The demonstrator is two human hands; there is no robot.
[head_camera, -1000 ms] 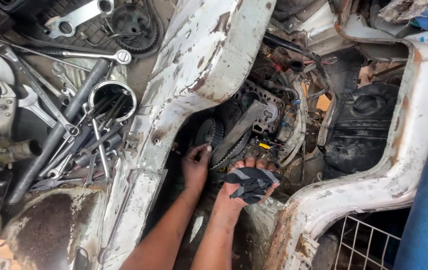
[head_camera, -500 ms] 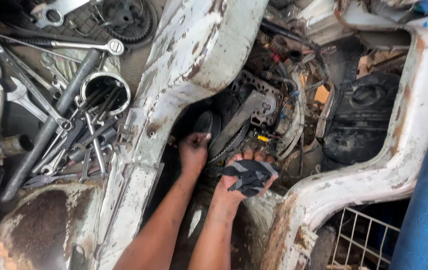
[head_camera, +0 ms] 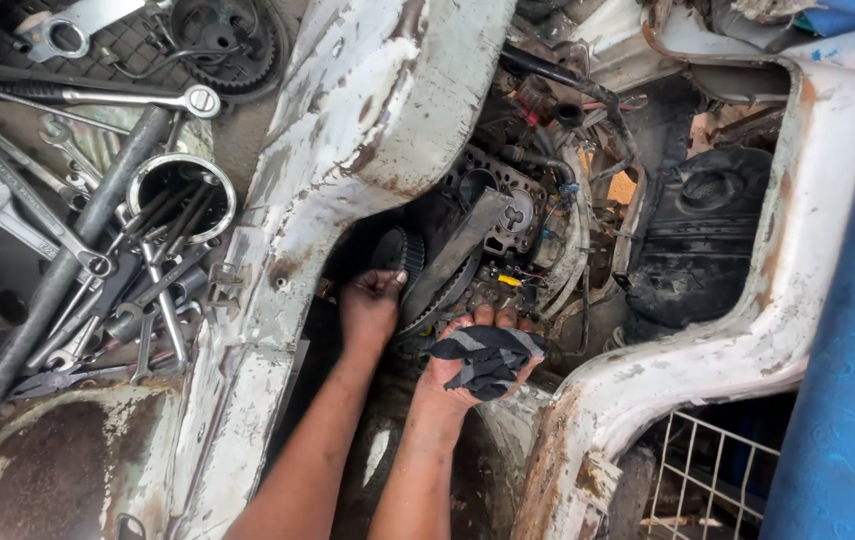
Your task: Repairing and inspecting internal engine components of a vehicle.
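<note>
I am looking down into a dirty engine bay between worn white body panels. My left hand reaches in and touches the lower rim of a dark toothed pulley with a belt running off it. My right hand is closed around a crumpled dark grey rag, held just below the belt and the engine block. Both forearms come up from the bottom of the view.
At left, several spanners and wrenches lie piled with a long steel bar and a round metal tin. A black plastic cover sits at right, a wire grille at the bottom right, and blue cloth along the right edge.
My view has shifted slightly and the scene sits lower in the frame. Both hands stay by the pulley and belt, the right one still closed on the rag.
</note>
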